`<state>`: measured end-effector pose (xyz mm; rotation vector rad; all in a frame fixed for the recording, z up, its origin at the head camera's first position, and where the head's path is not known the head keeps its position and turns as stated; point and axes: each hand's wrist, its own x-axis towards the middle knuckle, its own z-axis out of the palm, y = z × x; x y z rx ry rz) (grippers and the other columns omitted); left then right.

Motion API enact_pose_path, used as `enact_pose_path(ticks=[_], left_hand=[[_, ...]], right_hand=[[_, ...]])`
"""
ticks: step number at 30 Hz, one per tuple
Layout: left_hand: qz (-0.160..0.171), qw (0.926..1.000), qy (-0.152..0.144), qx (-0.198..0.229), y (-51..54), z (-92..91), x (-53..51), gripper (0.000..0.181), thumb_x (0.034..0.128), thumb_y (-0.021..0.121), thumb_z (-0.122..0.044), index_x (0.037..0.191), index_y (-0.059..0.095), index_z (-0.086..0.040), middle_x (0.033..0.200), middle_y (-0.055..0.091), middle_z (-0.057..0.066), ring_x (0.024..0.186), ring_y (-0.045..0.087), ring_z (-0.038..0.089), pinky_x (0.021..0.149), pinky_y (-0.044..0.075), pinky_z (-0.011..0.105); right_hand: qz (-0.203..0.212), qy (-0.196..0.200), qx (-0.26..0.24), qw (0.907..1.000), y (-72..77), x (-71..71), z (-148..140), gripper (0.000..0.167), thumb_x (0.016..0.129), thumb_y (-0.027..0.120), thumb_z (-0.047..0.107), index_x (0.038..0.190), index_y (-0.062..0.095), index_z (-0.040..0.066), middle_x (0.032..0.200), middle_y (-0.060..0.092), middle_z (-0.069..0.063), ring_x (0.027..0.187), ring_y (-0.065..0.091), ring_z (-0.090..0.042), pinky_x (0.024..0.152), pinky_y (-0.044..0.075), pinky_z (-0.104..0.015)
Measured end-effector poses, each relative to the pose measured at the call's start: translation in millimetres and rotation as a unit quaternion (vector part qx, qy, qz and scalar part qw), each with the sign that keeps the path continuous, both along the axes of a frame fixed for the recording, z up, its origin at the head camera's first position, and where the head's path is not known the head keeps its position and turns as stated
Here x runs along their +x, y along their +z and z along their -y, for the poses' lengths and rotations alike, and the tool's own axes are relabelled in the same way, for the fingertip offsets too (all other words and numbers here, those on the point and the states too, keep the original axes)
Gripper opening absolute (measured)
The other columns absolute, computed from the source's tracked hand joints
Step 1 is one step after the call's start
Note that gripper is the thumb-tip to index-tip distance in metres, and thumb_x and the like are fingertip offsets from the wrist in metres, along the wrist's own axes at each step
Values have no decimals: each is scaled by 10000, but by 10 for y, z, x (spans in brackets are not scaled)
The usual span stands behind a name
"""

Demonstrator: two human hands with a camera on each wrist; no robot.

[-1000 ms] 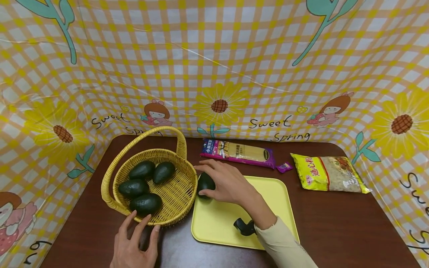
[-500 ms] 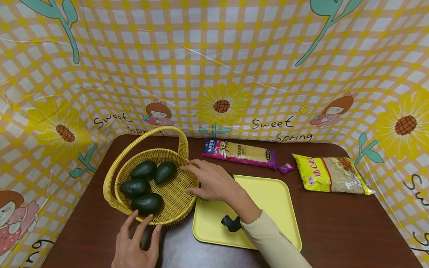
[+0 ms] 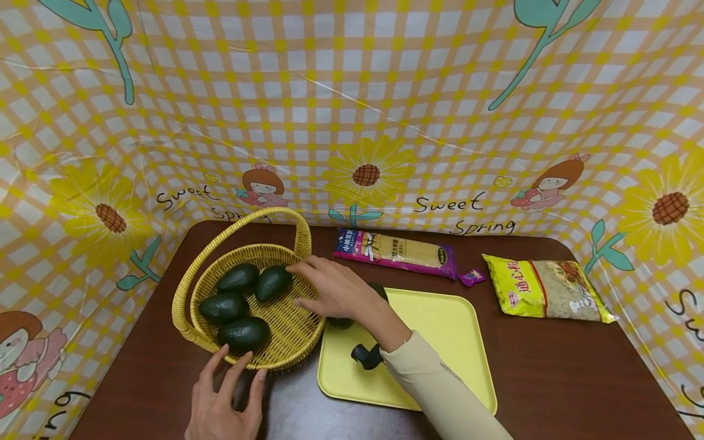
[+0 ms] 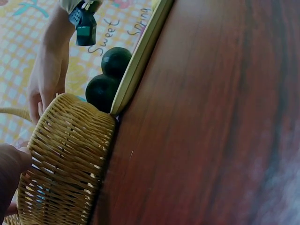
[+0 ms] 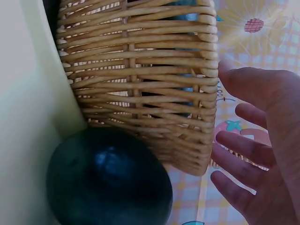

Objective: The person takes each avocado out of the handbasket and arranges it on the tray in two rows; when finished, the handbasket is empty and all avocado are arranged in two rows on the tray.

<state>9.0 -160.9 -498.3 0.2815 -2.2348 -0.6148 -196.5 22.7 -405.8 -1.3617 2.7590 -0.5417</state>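
Several dark green avocados (image 3: 244,335) lie in the left half of a yellow wicker basket (image 3: 291,351) with a tall arched handle. My right hand (image 3: 335,290) hovers over the basket's right side, fingers parted, fingertips close to the rightmost avocado (image 3: 273,283); whether they touch is unclear. In the right wrist view the right hand (image 5: 262,140) holds nothing. My left hand (image 3: 227,397) rests its fingertips at the basket's near rim. Two more avocados sit on a pale yellow tray (image 3: 434,348); my right arm partly covers them, and the left wrist view shows the nearer avocado (image 4: 102,92) beside the basket.
Behind the tray lies a purple noodle pack (image 3: 396,252), with a small purple packet (image 3: 472,277) next to it. A yellow pasta bag (image 3: 550,288) is at the right. Checked cloth (image 3: 363,73) walls in the dark wooden table (image 3: 550,373).
My right hand has moved left, from an avocado on the tray to over the basket, without carrying it. The left hand stays at the basket's rim.
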Motion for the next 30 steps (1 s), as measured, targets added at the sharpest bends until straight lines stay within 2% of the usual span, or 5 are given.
enact_pose_path(ticks=[8,16,23,30], left_hand=[[-44,10000,-2,-5,-12,-5,-6,367,798,951,-238,1133,840,-135,1342,689,195,887,685,436,607,545,661],[-44,10000,3,19,-10,-12,-7,365,798,952,-232,1131,841,-133,1343,691,187,896,688,433,602,547,666],[-77,10000,8,20,-17,-5,-5,374,790,957,-226,1132,841,-131,1343,690,192,891,685,436,612,546,668],[-163,9999,22,30,-30,-1,-6,372,788,955,-225,1134,844,-141,1347,696,183,887,685,423,605,540,669]], right_hand=[[201,-6,201,9996,15,-71,130,633,1022,761,435,1559,558,168,1527,578,-108,1276,660,-267,1006,585,-437],[374,-23,499,9981,26,-131,270,645,1032,736,462,1579,541,182,1576,548,-116,1317,649,-285,1055,565,-449],[294,-11,652,9974,33,-219,381,627,1026,740,478,1557,564,193,1544,595,-76,1208,704,-275,947,602,-436],[264,-81,1080,9938,104,-251,503,657,1018,729,531,1566,562,210,1536,609,-70,1127,735,-281,924,604,-438]])
